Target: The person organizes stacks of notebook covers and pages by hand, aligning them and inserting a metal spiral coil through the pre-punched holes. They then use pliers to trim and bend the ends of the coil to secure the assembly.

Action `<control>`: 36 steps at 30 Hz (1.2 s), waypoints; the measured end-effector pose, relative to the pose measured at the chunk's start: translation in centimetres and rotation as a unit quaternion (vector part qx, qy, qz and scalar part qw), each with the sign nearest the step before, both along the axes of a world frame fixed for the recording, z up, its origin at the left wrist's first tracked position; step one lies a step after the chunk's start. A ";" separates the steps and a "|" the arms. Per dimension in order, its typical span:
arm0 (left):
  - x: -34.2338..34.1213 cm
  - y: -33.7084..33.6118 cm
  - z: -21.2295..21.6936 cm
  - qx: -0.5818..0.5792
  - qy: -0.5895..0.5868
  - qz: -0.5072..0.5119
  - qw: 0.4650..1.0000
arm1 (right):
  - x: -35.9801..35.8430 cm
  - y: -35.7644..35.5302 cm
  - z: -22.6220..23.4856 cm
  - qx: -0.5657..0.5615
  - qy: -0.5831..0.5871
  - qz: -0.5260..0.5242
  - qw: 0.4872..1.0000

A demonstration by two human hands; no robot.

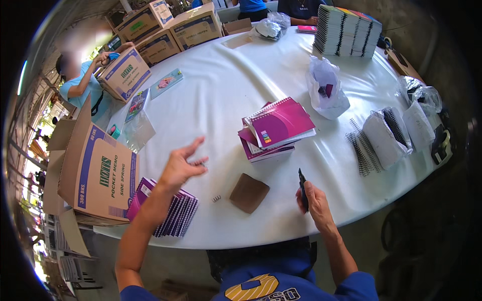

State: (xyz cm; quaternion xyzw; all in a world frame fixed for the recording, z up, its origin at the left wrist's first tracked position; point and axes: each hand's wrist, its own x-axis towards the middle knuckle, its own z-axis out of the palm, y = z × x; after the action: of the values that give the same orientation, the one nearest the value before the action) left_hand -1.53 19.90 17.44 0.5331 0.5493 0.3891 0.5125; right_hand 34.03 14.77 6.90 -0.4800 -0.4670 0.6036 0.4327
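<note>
White and smooth, the round table [236,90] fills most of my view, its rim curving just in front of my body. My right hand [312,199] sits at that near rim, fingers curled shut around a slim dark tool [302,186] that sticks up out of my fist. My left hand [179,165] hovers over the tabletop with fingers spread and loose, holding nothing that I can make out. Just below and to the left of it lies a fanned stack of purple spiral notebooks [173,210], their wire spines forming ribbed edges at the table's rim. Between my hands rest a small metal coil [216,198] and a flat brown cardboard piece [249,192] with soft corners; bare tabletop surrounds both. Beyond my right hand sits a loose stack of magenta notebooks [276,128] with glossy covers, tilted on one another. Farther right of that, loose black and white wire spirals [371,143] lie beside clear plastic bags [419,98]. A crumpled white plastic bag [326,88] stands behind the magenta stack, and a tall, neat block of notebooks [347,32] rises at the far edge. Left of my left hand, a printed cardboard box [100,173] overhangs the rim; more boxes [165,30] crowd the far left, where another person [83,83] in a light blue shirt handles one.
</note>
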 end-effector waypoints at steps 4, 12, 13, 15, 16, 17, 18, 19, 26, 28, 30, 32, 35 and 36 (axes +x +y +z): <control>2.8 4.7 3.8 0.064 -0.006 -0.035 0.997 | -3.2 -0.4 0.6 0.224 -0.251 0.007 0.942; 16.7 14.1 8.9 0.082 -0.052 -0.142 0.985 | -19.0 0.6 -1.3 0.527 -0.470 0.202 0.679; 18.0 15.2 9.1 0.076 -0.050 -0.146 0.985 | -20.5 1.0 -2.1 0.496 -0.505 0.250 0.660; 20.7 17.7 9.2 0.078 -0.042 -0.157 0.984 | -21.2 0.9 -4.2 0.534 -0.504 0.194 0.651; 22.3 18.9 9.2 0.085 -0.049 -0.167 0.981 | -21.4 0.6 -4.7 0.531 -0.515 0.188 0.646; 24.3 20.3 9.1 0.111 -0.029 -0.173 0.978 | -21.0 0.5 -4.8 0.535 -0.491 0.186 0.662; 26.5 21.8 9.1 0.138 -0.009 -0.178 0.974 | -20.3 0.8 -5.0 0.540 -0.466 0.184 0.676; 27.3 24.5 7.8 0.182 0.017 -0.181 0.966 | -19.4 0.8 -4.0 0.542 -0.470 0.186 0.671; 31.2 29.4 5.6 0.203 0.256 0.004 0.945 | -7.1 -0.3 2.6 0.405 -0.208 0.391 0.800; 28.5 28.1 4.9 0.276 0.250 -0.027 0.928 | -1.2 2.4 7.6 0.296 -0.187 0.474 0.808; 24.3 26.2 4.5 0.310 0.269 -0.043 0.911 | 3.2 5.9 10.3 0.330 -0.134 0.365 0.860; 21.1 22.3 5.1 0.376 0.305 -0.034 0.874 | 5.1 10.9 11.3 0.409 -0.240 0.109 0.873; 16.9 14.2 8.1 0.441 0.331 -0.046 0.833 | 6.9 20.9 14.1 0.390 -0.461 -0.120 0.788; 14.4 11.0 8.5 0.451 0.354 -0.031 0.819 | 6.8 24.0 13.8 0.427 -0.500 -0.142 0.740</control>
State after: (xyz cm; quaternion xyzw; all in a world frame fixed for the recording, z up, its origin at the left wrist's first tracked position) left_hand 12.89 30.87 25.94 0.8222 0.4395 0.3618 -0.0028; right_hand 40.80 38.80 20.68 -0.5383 -0.7513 -0.0546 0.3779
